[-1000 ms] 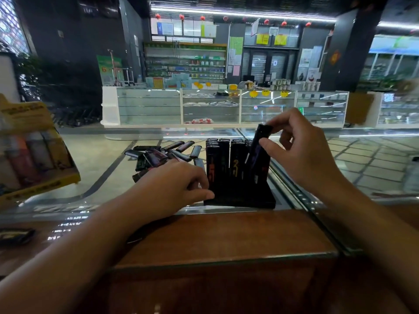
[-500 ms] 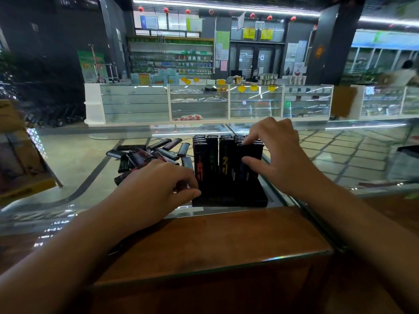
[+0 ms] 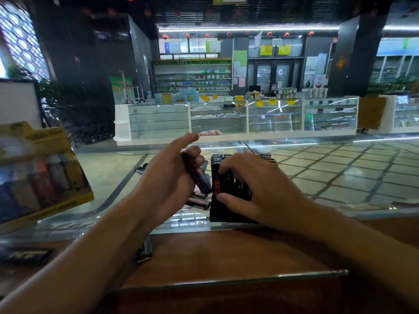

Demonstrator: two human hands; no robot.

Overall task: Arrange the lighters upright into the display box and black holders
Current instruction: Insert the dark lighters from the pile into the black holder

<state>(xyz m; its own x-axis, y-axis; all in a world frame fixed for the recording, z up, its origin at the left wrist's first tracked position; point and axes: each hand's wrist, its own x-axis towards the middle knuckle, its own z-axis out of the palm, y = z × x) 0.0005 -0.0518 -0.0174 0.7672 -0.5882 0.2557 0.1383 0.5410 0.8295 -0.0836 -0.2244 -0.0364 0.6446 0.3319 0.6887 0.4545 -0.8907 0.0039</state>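
Observation:
A black holder (image 3: pixel 223 215) stands on the glass counter, filled with several upright black lighters (image 3: pixel 216 164). My right hand (image 3: pixel 256 189) lies over the holder, fingers curled round its lighters and thumb against its front. Just left of it, my left hand (image 3: pixel 165 177) holds a dark lighter (image 3: pixel 197 177) tilted in the air, index finger stretched out. A few loose lighters (image 3: pixel 198 200) lie flat on the glass below that hand, mostly hidden. A yellow display box (image 3: pixel 45 191) with coloured lighters stands at the far left.
The glass counter top (image 3: pixel 340 177) stretches to the right and back. A wooden ledge (image 3: pixel 215 257) runs in front of it. A dark flat pack (image 3: pixel 25 254) lies at the near left. Shop cabinets and shelves fill the background.
My left hand has risen from the loose pile with a lighter in it. My right hand has dropped from the lighter tops and now wraps the holder's front.

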